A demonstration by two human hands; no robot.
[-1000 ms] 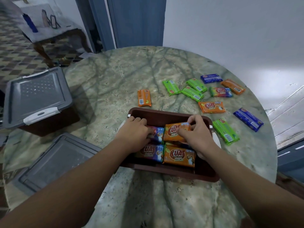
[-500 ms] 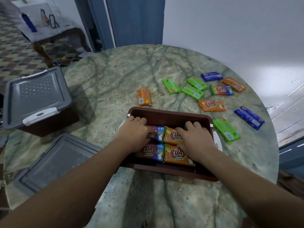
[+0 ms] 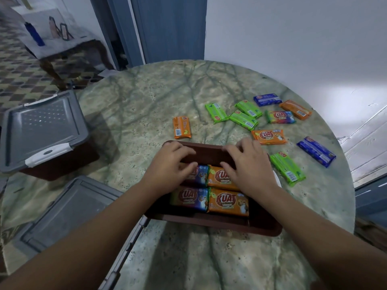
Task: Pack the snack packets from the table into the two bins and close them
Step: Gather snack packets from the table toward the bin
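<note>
The brown bin (image 3: 211, 223) is sitting mid-table holding four shiny snack packets (image 3: 228, 203). The left hand (image 3: 170, 169) and right hand (image 3: 249, 166) are lying over it, fingers loose and spread, gripping nothing. More packets (image 3: 243, 120) are lying behind, a grey lid (image 3: 62, 214) and a closed bin (image 3: 41, 130) at left.

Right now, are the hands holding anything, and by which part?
Nothing is gripped. The left hand and right hand lie over the brown plastic bin's far rim.

Both forearms extended forward; left hand (image 3: 171, 166) and right hand (image 3: 249, 164) palm-down, fingers loosely spread, no grip.
</note>
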